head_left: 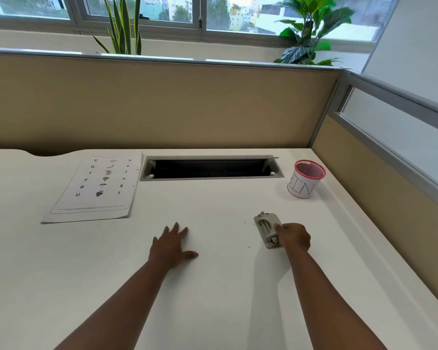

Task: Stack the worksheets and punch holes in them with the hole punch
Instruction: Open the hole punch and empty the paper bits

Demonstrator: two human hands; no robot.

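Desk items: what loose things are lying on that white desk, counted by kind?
Stack of white printed paper worksheets: 1
Grey metal hole punch, gripped by the right hand: 1
Pink-rimmed mesh cup labelled BIN: 1
Total: 3

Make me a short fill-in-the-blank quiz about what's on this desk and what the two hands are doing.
1. The right hand grips the ____.
2. The left hand lies flat on the ____, holding nothing.
3. The cup with the pink rim has the word ____ written on it.
4. The worksheets lie to the ____ of the open cable slot.

Missing words: hole punch; desk; BIN; left
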